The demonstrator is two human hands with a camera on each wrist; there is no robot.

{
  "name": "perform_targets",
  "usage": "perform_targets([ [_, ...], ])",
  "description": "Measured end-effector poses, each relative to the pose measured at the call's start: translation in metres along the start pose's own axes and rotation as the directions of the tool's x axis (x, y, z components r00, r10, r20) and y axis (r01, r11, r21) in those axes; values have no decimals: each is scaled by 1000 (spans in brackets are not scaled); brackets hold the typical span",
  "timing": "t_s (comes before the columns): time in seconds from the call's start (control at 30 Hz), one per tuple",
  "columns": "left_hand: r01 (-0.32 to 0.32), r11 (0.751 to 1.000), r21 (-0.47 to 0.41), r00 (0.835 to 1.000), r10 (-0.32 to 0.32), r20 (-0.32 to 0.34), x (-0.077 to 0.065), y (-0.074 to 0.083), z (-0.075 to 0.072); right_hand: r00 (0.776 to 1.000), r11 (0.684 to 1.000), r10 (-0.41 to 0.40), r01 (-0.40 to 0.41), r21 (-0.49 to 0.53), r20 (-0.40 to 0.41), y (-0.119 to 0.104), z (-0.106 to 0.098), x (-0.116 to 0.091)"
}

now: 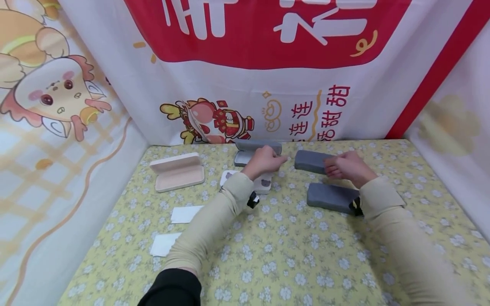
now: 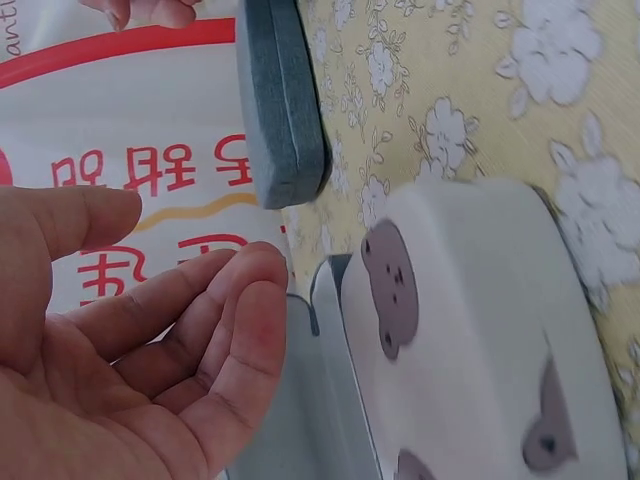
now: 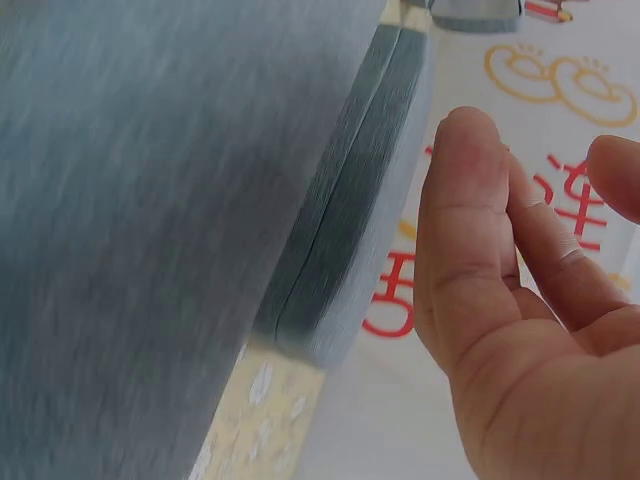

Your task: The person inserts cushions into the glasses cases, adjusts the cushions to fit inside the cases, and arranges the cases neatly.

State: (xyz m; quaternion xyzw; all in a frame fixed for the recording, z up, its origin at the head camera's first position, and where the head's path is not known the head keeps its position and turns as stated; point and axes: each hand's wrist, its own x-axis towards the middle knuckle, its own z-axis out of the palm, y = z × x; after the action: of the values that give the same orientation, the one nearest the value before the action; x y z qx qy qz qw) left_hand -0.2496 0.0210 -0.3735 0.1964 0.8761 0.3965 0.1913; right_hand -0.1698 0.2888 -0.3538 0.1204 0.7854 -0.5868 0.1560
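Note:
My left hand (image 1: pixel 265 162) hovers with loosely bent fingers and holds nothing. Behind it stands a grey glasses case (image 1: pixel 259 147) with its lid raised. Below the left wrist lies a white glasses case with bear prints (image 1: pixel 264 183), which fills the right of the left wrist view. My right hand (image 1: pixel 350 168), its fingers bent and empty, hangs at the right end of a closed grey glasses case (image 1: pixel 309 160). Closer to me, a second closed grey glasses case (image 1: pixel 330 197) lies partly under the right wrist.
A pale pink glasses case (image 1: pixel 180 177) stands with its lid up at the back left. Two white rectangular pieces, one farther back (image 1: pixel 185 214) and one nearer (image 1: pixel 163 245), lie left of my left forearm. Printed cloth walls (image 1: pixel 214 85) close off the flowered tabletop (image 1: pixel 291 255).

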Motion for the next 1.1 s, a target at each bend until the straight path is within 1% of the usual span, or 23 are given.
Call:
perform_targets([
  [0.13, 0, 999, -52, 1000, 0, 14, -11, -3, -9, 1000, 1000, -7, 7, -9, 15, -3, 13, 3],
  [0.23, 28, 998, -59, 999, -27, 27, -18, -5, -15, 999, 1000, -17, 17, -24, 29, -5, 23, 4],
  [0.33, 44, 999, -31, 999, -44, 24, -24, -9, -20, 998, 999, -30, 32, -43, 51, -7, 35, 5],
  [0.53, 20, 1000, -7, 1000, -20, 14, -37, -17, -28, 994, 996, -69, 74, -57, 90, -13, 58, 3],
  [0.77, -5, 998, 70, 999, 7, -31, -49, -22, -40, 987, 991, -108, 116, -61, 122, -15, 81, 7],
  [0.9, 12, 995, 100, 999, -8, -38, -60, -29, -48, 983, 990, -121, 130, -58, 135, -17, 96, 10],
  [1.0, 29, 989, 143, 999, -22, -50, -67, -33, -54, 978, 986, -144, 155, -64, 152, -19, 107, 10],
  [1.1, 31, 986, 162, 998, -21, -61, -74, -38, -58, 971, 983, -161, 174, -63, 174, -21, 117, 9],
])
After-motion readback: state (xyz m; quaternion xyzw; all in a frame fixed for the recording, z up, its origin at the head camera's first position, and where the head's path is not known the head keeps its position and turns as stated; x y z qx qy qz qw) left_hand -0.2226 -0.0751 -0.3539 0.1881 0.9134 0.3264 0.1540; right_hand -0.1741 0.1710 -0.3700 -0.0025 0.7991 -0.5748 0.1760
